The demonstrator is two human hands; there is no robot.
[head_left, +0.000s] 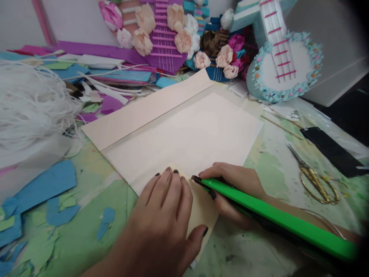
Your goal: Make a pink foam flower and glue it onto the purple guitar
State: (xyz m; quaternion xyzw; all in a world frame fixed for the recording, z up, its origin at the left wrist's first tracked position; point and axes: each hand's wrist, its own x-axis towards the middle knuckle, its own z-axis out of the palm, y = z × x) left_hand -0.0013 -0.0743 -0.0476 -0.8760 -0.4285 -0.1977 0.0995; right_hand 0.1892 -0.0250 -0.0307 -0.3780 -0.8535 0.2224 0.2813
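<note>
A large cream paper sheet lies on the table with its far edge folded over as a flap. My left hand lies flat on a smaller pale yellow piece of paper at the sheet's near corner, fingers stretched out and thumb apart. My right hand is closed around the front of a long, bright green stapler-like tool. Its dark tip touches or hovers just above the yellow piece, right of my left fingertips; I cannot tell which. The tool's underside is mostly hidden.
Gold-handled scissors and a black strip lie at right. White string and blue paper scraps lie at left. Along the back stand a light-blue paper guitar, a purple guitar and paper flowers.
</note>
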